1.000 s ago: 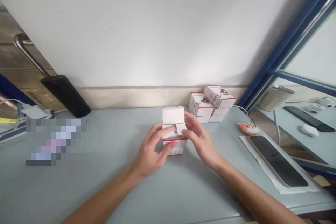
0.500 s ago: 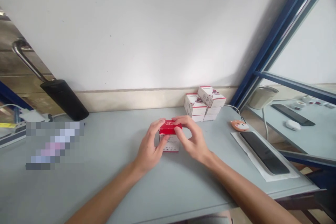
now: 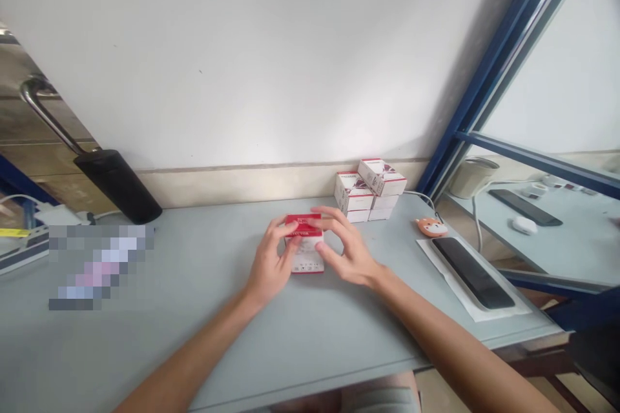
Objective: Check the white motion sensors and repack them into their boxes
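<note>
A small red-and-white cardboard box (image 3: 309, 259) stands on the table in front of me, its red top (image 3: 304, 219) partly covered by fingers. My left hand (image 3: 272, 258) grips it from the left, with the thumb lying across the front face and the fingers curled at the top edge. From the other side my right hand (image 3: 347, 250) holds the box, thumb at its right front edge and fingertips over the red top. Printed text and small symbols show on the white front.
Against the wall stands a stack of similar white boxes (image 3: 356, 197). To the right are an orange animal-faced case (image 3: 431, 227) and a dark phone (image 3: 472, 271) on white paper. A black cylinder (image 3: 119, 184) leans at left, near a power strip (image 3: 24, 251). A blue-framed mirror (image 3: 527, 137) borders the right.
The view has shifted slightly. The red top looks flatter, and my right thumb has moved from the red part down to the box's right edge. Both hands stay at the box.
</note>
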A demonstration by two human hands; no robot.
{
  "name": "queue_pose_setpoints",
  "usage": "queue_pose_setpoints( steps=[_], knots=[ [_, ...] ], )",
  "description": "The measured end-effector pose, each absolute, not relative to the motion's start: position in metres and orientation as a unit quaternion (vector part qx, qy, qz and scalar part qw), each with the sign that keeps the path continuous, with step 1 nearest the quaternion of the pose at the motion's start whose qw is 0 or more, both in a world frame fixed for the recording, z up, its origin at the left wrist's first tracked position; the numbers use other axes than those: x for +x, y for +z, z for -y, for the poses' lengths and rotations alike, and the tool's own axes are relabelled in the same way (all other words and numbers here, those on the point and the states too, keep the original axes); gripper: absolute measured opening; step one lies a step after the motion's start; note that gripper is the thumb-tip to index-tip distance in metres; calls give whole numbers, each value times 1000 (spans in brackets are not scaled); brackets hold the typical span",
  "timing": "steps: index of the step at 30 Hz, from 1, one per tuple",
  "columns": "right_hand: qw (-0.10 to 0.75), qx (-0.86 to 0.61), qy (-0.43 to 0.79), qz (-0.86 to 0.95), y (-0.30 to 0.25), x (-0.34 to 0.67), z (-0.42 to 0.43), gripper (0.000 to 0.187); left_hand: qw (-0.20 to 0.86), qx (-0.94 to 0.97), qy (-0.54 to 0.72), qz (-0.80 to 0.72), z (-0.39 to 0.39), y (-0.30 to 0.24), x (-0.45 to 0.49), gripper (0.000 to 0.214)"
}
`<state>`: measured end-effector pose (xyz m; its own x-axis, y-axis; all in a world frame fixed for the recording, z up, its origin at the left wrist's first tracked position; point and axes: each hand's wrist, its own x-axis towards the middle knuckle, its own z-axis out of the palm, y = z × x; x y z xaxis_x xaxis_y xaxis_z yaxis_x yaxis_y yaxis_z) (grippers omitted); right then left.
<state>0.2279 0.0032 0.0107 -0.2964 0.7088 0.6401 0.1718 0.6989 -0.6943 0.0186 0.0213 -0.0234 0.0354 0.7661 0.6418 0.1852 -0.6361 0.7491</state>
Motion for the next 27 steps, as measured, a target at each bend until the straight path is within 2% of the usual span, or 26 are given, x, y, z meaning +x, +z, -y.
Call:
queue_pose_setpoints(
  steps=[4, 7, 10, 13, 16, 20, 24, 27],
  knots=[
    [564, -293, 540, 551, 10, 236, -19, 67, 338, 563, 620, -430, -35, -24, 6, 37],
    [526, -312, 615, 497, 6, 239, -26, 72, 423, 524, 587, -449, -41, -24, -6, 43],
    [452, -369, 544, 603, -7, 230, -20, 74, 465, 518, 559, -451, -43, -25, -10, 45],
    [401, -410, 374, 729, -20, 218, -8, 82, 448, 532, 545, -468, -45, -27, -8, 42],
    [394, -457, 235, 762, -22, 214, -3, 75, 387, 558, 546, -491, -47, -30, -4, 46],
    [423, -499, 101, 749, -16, 226, -15, 60, 327, 609, 526, -495, -35, -31, 4, 74],
    [437, -493, 42, 751, -18, 236, -25, 51, 218, 738, 436, -467, -14, -24, 15, 74],
    [427, -452, 49, 782, -22, 231, -24, 34, 138, 794, 395, -441, -9, -23, 19, 68]
  ],
)
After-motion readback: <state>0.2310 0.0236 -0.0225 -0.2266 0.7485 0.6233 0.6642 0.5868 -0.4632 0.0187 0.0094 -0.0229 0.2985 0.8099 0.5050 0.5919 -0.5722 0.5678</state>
